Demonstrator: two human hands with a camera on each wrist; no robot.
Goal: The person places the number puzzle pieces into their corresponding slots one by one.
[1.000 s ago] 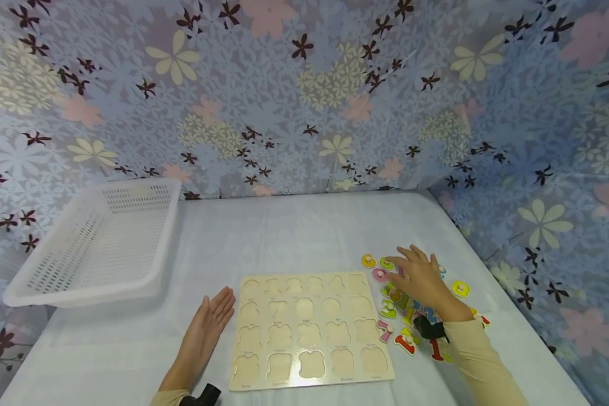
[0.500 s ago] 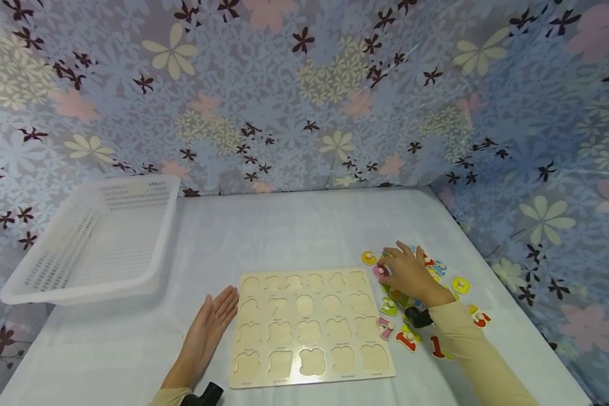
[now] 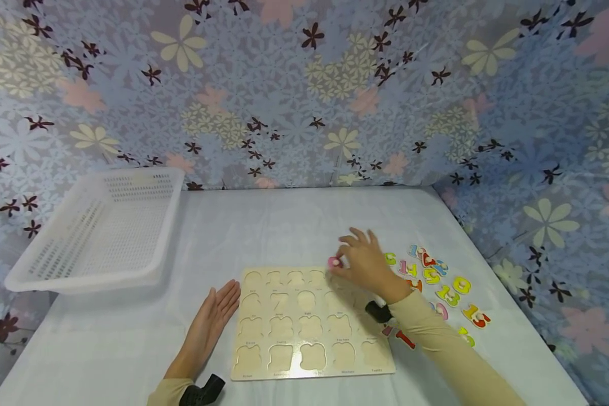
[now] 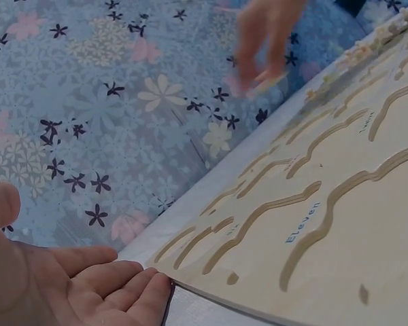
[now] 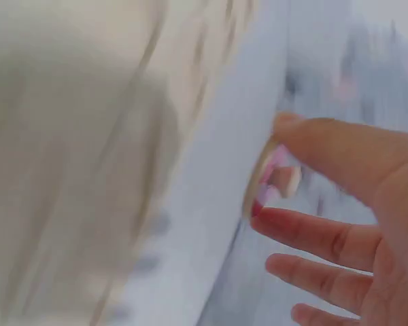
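My right hand (image 3: 366,266) pinches a pink puzzle piece (image 3: 333,262) by its edges between thumb and index finger, over the far edge of the wooden puzzle board (image 3: 292,321). In the right wrist view, a small pale knob (image 5: 289,182) stands out from the piece, and the other fingers are spread. My left hand (image 3: 212,318) lies with straight fingers along the board's left side, holding nothing. Its fingertips are right at the board's edge in the left wrist view. Shaped recesses with printed number words cover the board, among them "Eleven".
Several colourful number pieces (image 3: 448,295) lie scattered right of the board, some overlapping and partly hidden by the right sleeve (image 3: 451,344). A white plastic basket (image 3: 164,237) stands at the back left. Flower-patterned cloth (image 3: 284,101) hangs behind and to the right of the white table (image 3: 264,225).
My right hand has taken the pink piece from the scattered pieces and carried it left over the board's far edge. The left hand has stayed beside the board.
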